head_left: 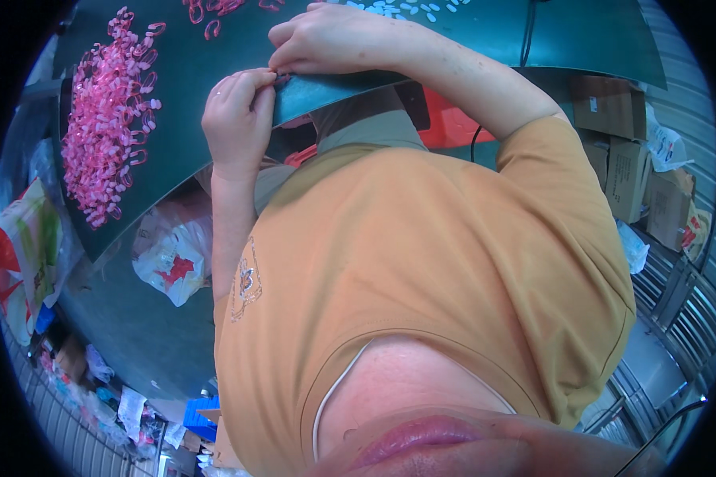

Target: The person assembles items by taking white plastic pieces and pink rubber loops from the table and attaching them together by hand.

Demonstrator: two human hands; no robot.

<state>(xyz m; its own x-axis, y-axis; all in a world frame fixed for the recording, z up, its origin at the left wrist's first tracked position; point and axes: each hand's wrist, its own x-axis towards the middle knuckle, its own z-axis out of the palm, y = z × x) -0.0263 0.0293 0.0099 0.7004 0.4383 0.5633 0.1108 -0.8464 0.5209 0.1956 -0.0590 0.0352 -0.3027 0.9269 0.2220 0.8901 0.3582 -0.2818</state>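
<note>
My left hand (239, 119) and my right hand (322, 40) meet at the near edge of the green table (187, 119). The fingertips of both are closed in a pinch on a small dark pink piece (282, 79). My fingers hide most of it, so its exact shape cannot be told. To the left lies a long heap of pink plastic loops with pale pink bits on them (107, 127). Beyond my hands are some darker pink loops (215, 9), cut off by the upper edge. Farther right, small pale white-blue oval pieces (406, 9) lie scattered.
A black cable (527, 36) runs over the table at the right. Below the tabletop is a red container (449, 119). Cardboard boxes (612, 107) are stacked at the right. A white plastic bag (175, 246) and a printed bag (28, 254) are at the left.
</note>
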